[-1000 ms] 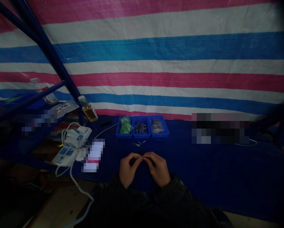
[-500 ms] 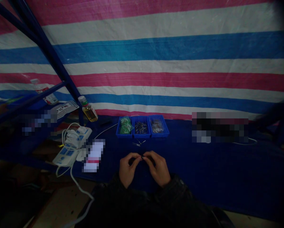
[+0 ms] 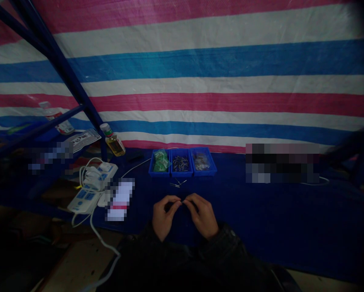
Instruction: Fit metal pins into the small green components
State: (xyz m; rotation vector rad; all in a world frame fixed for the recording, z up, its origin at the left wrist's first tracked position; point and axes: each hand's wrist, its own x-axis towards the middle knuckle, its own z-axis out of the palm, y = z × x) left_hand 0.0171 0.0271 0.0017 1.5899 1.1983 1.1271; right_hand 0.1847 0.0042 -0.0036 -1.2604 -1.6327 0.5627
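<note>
My left hand (image 3: 164,217) and my right hand (image 3: 203,216) meet fingertip to fingertip above the blue tabletop. Each is closed in a pinch of thumb and index finger. A tiny dark piece shows between the fingertips, too small to name. Just beyond my hands lie several thin metal pins (image 3: 175,185). Behind these stand three blue bins side by side. The left bin (image 3: 159,174) holds green plastic bags, the middle bin (image 3: 182,174) many small metal pins, and the right bin (image 3: 204,173) clear plastic bags with small parts that I cannot make out.
To the left are a white power strip (image 3: 83,199) with tangled cables and a blurred-out phone (image 3: 121,200). A bottle (image 3: 116,144) of yellowish liquid stands by the blue metal frame (image 3: 92,115). A pixelated object (image 3: 282,164) sits at the back right; a striped tarp (image 3: 212,61) hangs behind.
My hands stay in nearly the same place, with only a slight shift at the fingertips. The dark piece between them shows less. At the far left, another person's hand has moved.
</note>
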